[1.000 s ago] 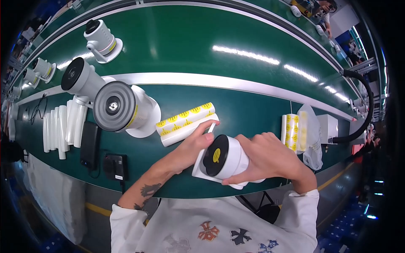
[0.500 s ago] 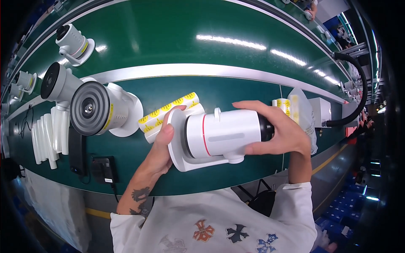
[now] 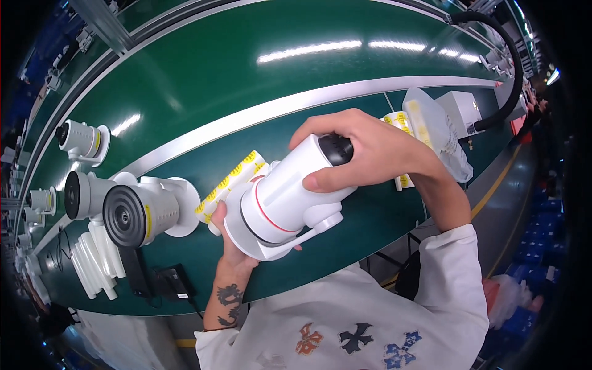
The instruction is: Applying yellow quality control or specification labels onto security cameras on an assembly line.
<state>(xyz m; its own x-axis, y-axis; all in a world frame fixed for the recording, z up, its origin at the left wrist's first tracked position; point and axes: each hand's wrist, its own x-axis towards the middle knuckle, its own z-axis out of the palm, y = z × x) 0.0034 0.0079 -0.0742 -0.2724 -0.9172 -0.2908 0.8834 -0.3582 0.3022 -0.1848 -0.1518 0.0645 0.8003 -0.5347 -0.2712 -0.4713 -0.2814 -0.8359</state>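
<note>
A white cylindrical device [image 3: 283,194] with a red ring, a black end cap and a round base on a hinged arm is held tilted above the bench. My left hand [image 3: 233,250] grips the base from below, most of its fingers hidden behind it. Around the upper end, next to the black cap [image 3: 336,149], my right hand [image 3: 376,148] is closed with thumb and fingers on either side. Behind the device lie rolls of white film with yellow labels [image 3: 231,185]. Left of it stands a similar white device [image 3: 154,213] with a grey ringed disc facing me.
Another such device [image 3: 86,194] stands farther left, with one more on the green conveyor belt [image 3: 203,92]. White tubes [image 3: 95,259] and a black power adapter [image 3: 174,280] lie at the bench's left. Rightward are a plastic bag [image 3: 435,132], a white box [image 3: 459,111] and a black hose [image 3: 515,80].
The device has swung from lying nearly level to tilted, its capped end raised and its hinge turned more to view. My right hand has shifted up and left with it. The whole view has turned.
</note>
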